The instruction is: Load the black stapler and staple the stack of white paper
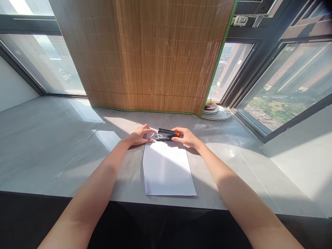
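White paper (167, 169) lies on the grey sill, its far edge beneath a black stapler (164, 135) with an orange part at its right end. My right hand (185, 136) grips the stapler's right end, thumb low and fingers on top. The stapler's jaws are apart at the left. My left hand (141, 135) is at the paper's far left corner, thumb and fingertips bent toward the stapler's left end; the corner lies between them.
A bamboo blind (155, 55) with a green edge hangs just beyond the hands. Stacked plates (214, 111) stand at the back right by the window. The sill's front edge (129, 203) runs below the paper.
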A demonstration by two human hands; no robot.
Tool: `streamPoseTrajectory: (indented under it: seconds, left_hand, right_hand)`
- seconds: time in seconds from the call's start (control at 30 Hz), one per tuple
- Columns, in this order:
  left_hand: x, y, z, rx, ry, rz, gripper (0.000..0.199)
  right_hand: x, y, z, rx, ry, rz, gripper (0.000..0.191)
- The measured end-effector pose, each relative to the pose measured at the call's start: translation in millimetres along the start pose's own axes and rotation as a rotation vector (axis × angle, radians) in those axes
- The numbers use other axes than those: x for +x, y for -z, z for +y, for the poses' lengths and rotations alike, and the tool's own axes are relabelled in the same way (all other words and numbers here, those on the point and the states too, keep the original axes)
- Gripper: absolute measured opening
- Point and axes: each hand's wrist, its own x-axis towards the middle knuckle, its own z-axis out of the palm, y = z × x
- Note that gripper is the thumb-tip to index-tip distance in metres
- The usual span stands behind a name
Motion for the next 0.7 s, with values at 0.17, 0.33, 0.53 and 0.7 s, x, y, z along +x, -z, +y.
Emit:
streamPoseTrajectory:
  seconds: [0.17,0.33,0.53,0.7]
  left_hand:
    - [-1,1.6,2,-0.011,-0.004,-0.003,0.060]
    - [-1,3.1,4,-0.030,0.003,-0.006,0.058]
    - [-2,5.4,7,-0.036,0.013,-0.018,0.059]
    - [-4,6.6,11,-0.033,0.022,-0.018,0.059]
  right_hand:
    - [2,5,7,0.335,-0.139,0.035,0.041]
    - [5,3,4,0.364,-0.189,0.041,0.040]
    - [7,-4,-1,0.491,-0.202,0.073,0.043]
    - [5,-6,-2,0.565,-0.254,0.033,0.044]
